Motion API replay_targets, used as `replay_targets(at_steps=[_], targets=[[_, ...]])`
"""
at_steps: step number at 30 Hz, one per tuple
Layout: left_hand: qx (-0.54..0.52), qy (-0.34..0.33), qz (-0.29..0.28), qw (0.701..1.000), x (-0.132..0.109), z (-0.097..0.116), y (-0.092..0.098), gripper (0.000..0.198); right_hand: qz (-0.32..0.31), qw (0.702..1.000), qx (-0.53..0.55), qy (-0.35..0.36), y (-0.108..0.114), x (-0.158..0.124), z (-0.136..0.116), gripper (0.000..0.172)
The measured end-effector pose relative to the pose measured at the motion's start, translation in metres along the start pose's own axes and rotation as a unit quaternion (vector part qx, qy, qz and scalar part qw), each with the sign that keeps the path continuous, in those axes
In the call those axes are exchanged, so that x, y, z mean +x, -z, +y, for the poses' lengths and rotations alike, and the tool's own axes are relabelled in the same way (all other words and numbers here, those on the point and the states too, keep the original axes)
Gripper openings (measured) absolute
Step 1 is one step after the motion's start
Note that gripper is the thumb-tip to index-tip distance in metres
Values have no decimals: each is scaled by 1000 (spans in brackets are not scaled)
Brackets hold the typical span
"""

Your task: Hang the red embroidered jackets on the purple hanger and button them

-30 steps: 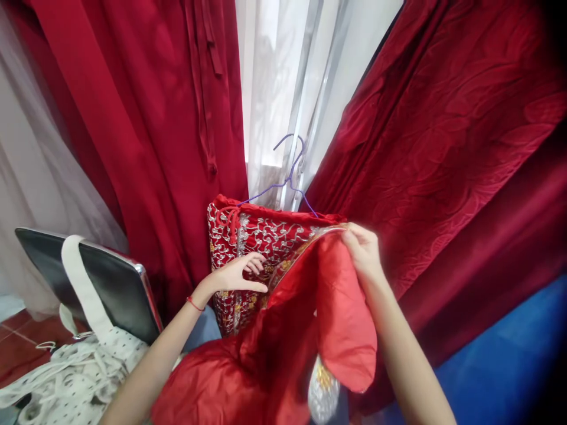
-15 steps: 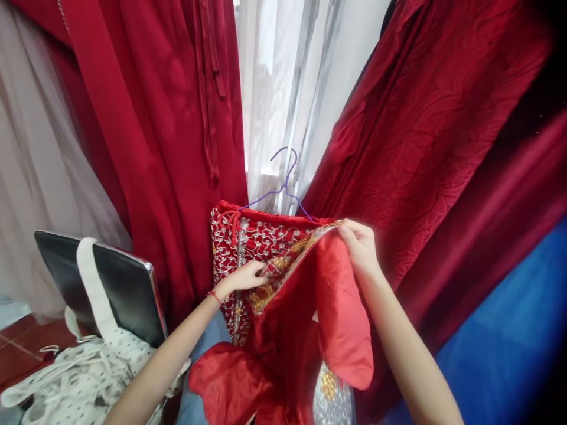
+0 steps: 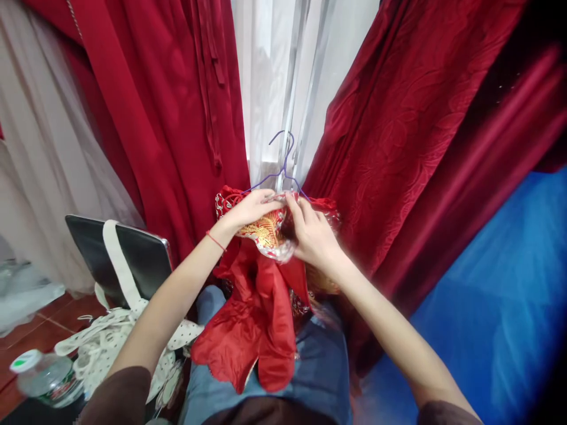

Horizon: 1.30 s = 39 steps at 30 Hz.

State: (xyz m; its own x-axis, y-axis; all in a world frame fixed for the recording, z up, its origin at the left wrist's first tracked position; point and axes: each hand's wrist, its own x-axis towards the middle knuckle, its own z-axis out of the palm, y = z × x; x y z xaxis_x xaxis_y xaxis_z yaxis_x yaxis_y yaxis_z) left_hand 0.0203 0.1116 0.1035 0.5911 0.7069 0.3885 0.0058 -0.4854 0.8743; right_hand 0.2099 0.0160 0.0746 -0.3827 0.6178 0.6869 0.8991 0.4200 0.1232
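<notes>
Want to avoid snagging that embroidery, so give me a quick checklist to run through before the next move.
1. Left hand holding the embroidered red garment: ok, at its edge.
2. Right hand grip: cannot tell; it is at the same edge, but blurred.
3. Red lining smooth: not ok, bunched in folds over the blue jeans.
4. Purple wire hanger free of snags: cannot tell; its lower part is hidden.
5. Plastic bottle capped and apart from the garment: ok.
</notes>
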Motion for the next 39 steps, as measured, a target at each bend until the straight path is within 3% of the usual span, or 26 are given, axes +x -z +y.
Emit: replay_targets(at_steps=[2,4,6,8,9,10,12,13,15,18,20,22,24,26,29,32,34,37,39], targets=[[-39,29,-21,999,-5,12,11,37,67,996,39,-51,-11,1,-1,69],[-49,40,-31,998,-20,10,20,48,133,980,116,-93,-14,6,9,52],[-15,25,-38,999,-41,-9,21,64,171,960,187,-123,-12,15,22,39],[76,1,-56,996,-61,-41,10,91,172,946,235,-142,-13,25,29,32],[133,-1,-52,990,-69,-60,1,99,165,942,251,-149,-15,30,30,30],[190,7,-44,981,-75,-80,-8,93,155,940,259,-156,-19,33,30,29],[287,67,19,956,-83,-119,-24,47,124,944,253,-170,-35,32,25,27],[307,95,56,945,-84,-136,-29,37,100,950,239,-177,-45,29,21,27],[291,119,129,940,-83,-162,-32,35,31,962,203,-182,-67,17,14,27],[235,116,219,940,-80,-180,-21,40,-81,969,178,-148,-93,-2,8,29],[228,115,267,929,-81,-179,-10,45,-134,969,190,-86,-97,-7,8,28],[248,112,305,913,-85,-168,3,48,-187,958,215,-6,-87,-4,10,29],[284,94,335,894,-91,-149,16,48,-215,942,248,69,-67,5,13,48],[317,60,357,876,-95,-123,32,47,-177,937,279,111,-46,20,13,50],[368,30,360,857,-93,-76,59,45,-43,970,237,40,-35,50,3,31],[452,66,336,824,-78,-39,86,40,-10,994,104,-41,-56,83,-14,32],[501,98,325,796,-66,-28,107,37,-34,999,38,-11,-79,100,-22,42],[538,140,317,769,-57,-37,146,36,-64,997,0,49,-111,117,-24,58],[535,169,295,773,-61,-54,175,35,-67,997,-6,43,-125,121,-23,61]])
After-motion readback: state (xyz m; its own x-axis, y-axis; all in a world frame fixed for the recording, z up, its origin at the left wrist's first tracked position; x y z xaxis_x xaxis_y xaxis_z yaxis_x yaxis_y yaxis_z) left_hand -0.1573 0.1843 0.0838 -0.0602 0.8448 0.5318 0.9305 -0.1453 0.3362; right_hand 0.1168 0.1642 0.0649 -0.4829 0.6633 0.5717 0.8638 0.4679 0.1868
